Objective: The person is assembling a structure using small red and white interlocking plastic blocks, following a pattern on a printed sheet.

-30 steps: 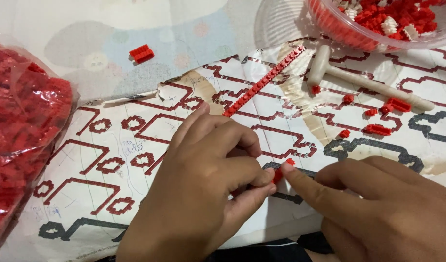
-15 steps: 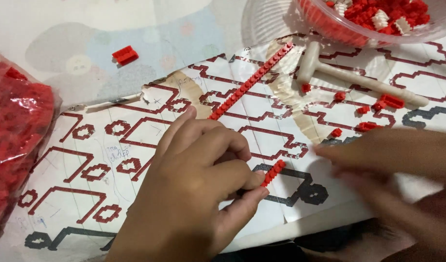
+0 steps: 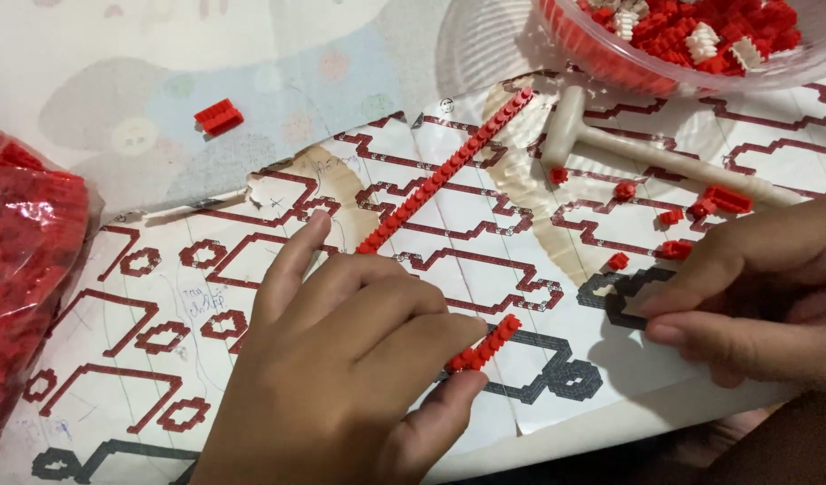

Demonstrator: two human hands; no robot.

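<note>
Spread across the pale tabletop, a printed pattern sheet with red and grey brick outlines carries all the work. Left hand: thumb and forefinger pressed together on the near end of a short red brick strip. The strip's long axis runs from the pinch up and to the right, its free end pointing toward the right hand. Strip lies over a grey outline on the sheet, low against the paper; whether it touches cannot be told. Right hand: just beyond the strip's free end, apart from it, thumb and forefinger drawn near each other; nothing visible between them, though the fingertips are partly hidden by the hand itself. It is the nearer hand to the scattered loose red bricks, which lie above it. Farther from the pinch along roughly the same diagonal, a long red brick strip lies flat on the sheet, well apart. Beyond the right hand: a cream plastic mallet and a clear bowl of bricks. Far left of the pinch: a bag of red bricks.
</note>
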